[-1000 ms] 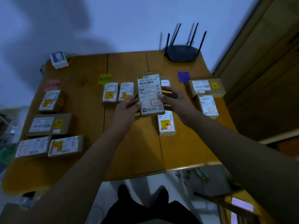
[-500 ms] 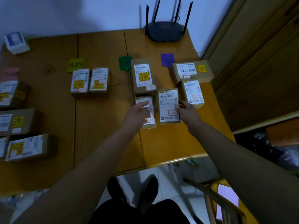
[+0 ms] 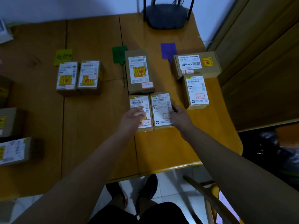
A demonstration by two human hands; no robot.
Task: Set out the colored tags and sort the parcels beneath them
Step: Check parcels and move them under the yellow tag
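On the wooden table (image 3: pixel 161 151) lie a yellow tag (image 3: pixel 63 57), a green tag (image 3: pixel 119 54) and a purple tag (image 3: pixel 168 50). Two parcels (image 3: pixel 67 77) (image 3: pixel 89 76) sit below the yellow tag. Below the green tag lies a long parcel (image 3: pixel 140 71), with two small parcels side by side in front of it. My left hand (image 3: pixel 134 117) rests with straight fingers on the left small parcel (image 3: pixel 140 101). My right hand (image 3: pixel 179 116) touches the right edge of the right small parcel (image 3: pixel 161 109). Two parcels (image 3: pixel 195 64) (image 3: pixel 196 91) lie below the purple tag.
A black router (image 3: pixel 166 16) stands at the table's far edge. More parcels (image 3: pixel 16 151) lie along the left side. A wooden door (image 3: pixel 258 62) is close on the right, and a chair back (image 3: pixel 208 196) stands below the table's near right corner.
The parcel that both hands held up a second ago now lies on the table beside the other small parcel. My left hand has moved off it onto the neighbouring parcel.
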